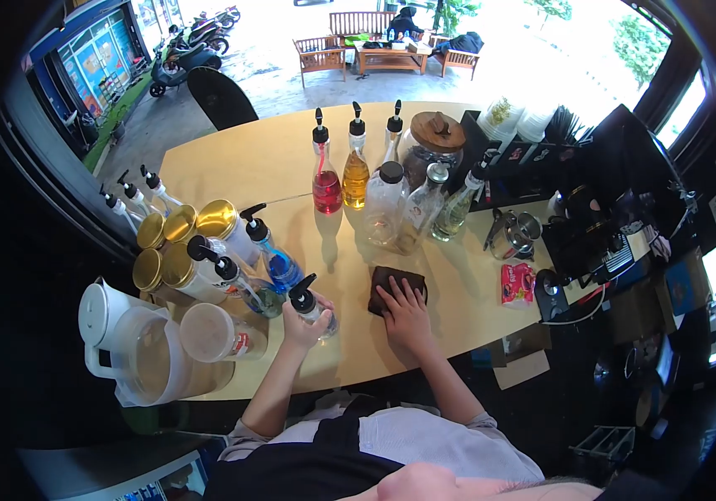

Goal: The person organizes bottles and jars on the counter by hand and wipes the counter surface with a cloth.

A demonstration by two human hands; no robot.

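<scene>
At seven o'clock, our left hand (303, 327) clamps a clear black-pump bottle (305, 302); at five, our right hand (406, 318), fingers apart, covers a folded dark-brown cloth (384, 278).

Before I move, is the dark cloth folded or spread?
Folded: the cloth lies as a small, compact square, partly covered by the right hand.

From here I can't make out the small print on the pink plastic packet (517, 285), and my left hand (304, 324) hides part of the clear black-pump bottle (325, 321).
</scene>
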